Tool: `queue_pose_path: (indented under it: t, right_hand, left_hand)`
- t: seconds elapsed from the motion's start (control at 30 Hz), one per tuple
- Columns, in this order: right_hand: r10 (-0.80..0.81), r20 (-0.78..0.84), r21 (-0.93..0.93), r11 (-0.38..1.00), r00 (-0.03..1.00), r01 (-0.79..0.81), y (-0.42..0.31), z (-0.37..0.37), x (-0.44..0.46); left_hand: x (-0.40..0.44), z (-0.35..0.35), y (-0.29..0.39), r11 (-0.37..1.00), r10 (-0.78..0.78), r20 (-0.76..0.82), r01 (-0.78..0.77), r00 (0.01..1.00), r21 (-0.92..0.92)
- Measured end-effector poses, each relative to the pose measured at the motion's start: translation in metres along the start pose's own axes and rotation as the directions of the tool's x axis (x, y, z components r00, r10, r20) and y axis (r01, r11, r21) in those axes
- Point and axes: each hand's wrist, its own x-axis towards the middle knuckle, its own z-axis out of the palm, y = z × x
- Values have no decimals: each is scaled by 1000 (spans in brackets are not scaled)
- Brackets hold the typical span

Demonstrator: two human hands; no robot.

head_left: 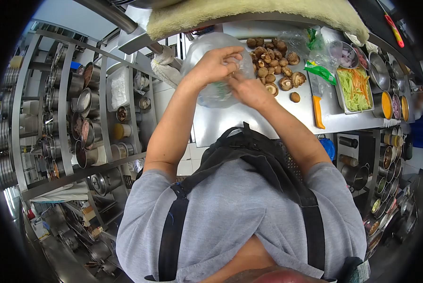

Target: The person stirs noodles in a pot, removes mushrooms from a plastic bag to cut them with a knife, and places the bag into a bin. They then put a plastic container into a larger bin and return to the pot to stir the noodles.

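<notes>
A puffed-up clear plastic bag [213, 45] stands at the left end of the steel counter, something pale green showing dimly through its lower part. Over its right side bends my left hand [216, 64], fingers curled and gripping the plastic. My right hand [253, 90] meets it from below right, its fingertips pinched on the same bag close to the left fingers. The exact spot where the fingertips meet is partly hidden. Just right of both hands lies a heap of brown mushrooms [270, 59], some with pale undersides turned up.
An orange-handled knife [318, 112] lies right of the mushrooms, near green-and-clear packaging [320, 70]. Beyond it are a metal tray [339, 92] of shredded green and orange vegetables and several bowls. A yellow towel [268, 15] hangs across the far side. Shelving [70, 108] with pans stands left.
</notes>
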Motion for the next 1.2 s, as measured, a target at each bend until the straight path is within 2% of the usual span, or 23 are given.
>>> queue_pose_path:
  t: [0.03,0.07,0.1,0.17,0.23,0.3,0.33,0.37,0.43,0.47,0.53,0.57,0.63,0.77,0.83,0.87,0.97,1.03,1.07,1.1,1.13,1.17,1.2]
  right_hand:
    - [115,84,-68,992,990,-109,8,-1,1]
    - [109,83,-71,992,991,-103,13,-5,-3]
    - [92,18,-57,994,996,-91,20,-11,-8]
    - [76,-37,-46,996,996,-78,26,-20,-22]
    - [-112,-199,49,991,974,124,25,-26,-35]
    - [-175,-178,108,975,968,196,16,-16,-45]
    - [-236,-175,160,951,956,265,13,-11,-47]
    - [-278,-210,162,935,937,314,4,-7,-49]
    - [-243,-144,245,930,959,273,-9,-3,-60]
    - [-240,-143,248,931,960,269,-12,-2,-64]
    - [-255,-46,303,918,966,257,-13,-3,-73]
    - [-255,-47,301,918,966,257,-11,-3,-76]
    - [-306,-78,252,915,949,315,-4,-2,-82]
    - [-222,-73,228,945,972,233,14,-1,-102]
    - [21,-83,210,978,996,-3,29,6,-116]
    - [76,-164,227,973,984,-38,34,8,-118]
    - [222,-128,172,965,967,-199,46,5,-111]
    - [201,-207,159,973,957,-170,40,0,-98]
    - [175,-282,136,981,943,-141,33,-5,-92]
    - [172,-275,142,980,946,-137,21,-15,-84]
    - [106,-346,138,989,932,-61,7,-27,-74]
    - [39,-415,127,992,909,16,-6,-37,-64]
    - [-30,-443,125,988,896,94,-18,-42,-55]
  left_hand:
    - [-9,-4,10,973,130,-95,-108,987,205]
    - [-18,-7,19,893,273,-160,-188,949,409]
    - [-28,-12,29,893,278,-165,-191,946,408]
    - [-52,-15,40,893,178,-244,-52,953,446]
    - [-46,-4,16,856,256,-235,-107,938,506]
    - [-25,5,-25,701,207,-100,-76,973,709]
    - [-18,8,-35,658,103,-62,-22,993,752]
    - [-12,12,-44,662,107,-70,-19,992,749]
    - [-2,22,-57,663,248,-251,25,936,748]
    - [2,24,-57,664,245,-249,25,937,747]
    - [10,27,-53,648,112,-239,111,965,754]
    - [15,27,-55,648,115,-239,110,964,754]
    - [30,26,-65,592,-95,-290,288,952,753]
    - [55,19,-136,508,-160,-150,211,976,835]
    - [35,17,-134,605,-99,-250,258,963,753]
    - [26,15,-137,601,-106,-244,258,964,756]
    - [-2,3,-143,687,-141,-201,242,969,685]
    - [-21,-4,-147,831,-179,-291,303,940,467]
    - [-29,-4,-144,829,-185,-293,309,938,466]
    - [-37,-5,-136,912,-336,-312,390,889,129]
    - [-45,-7,-131,874,-481,-281,430,830,-227]
    - [-50,-7,-129,870,-489,-289,434,823,-235]
    - [-52,-7,-128,836,-515,-280,404,810,-370]
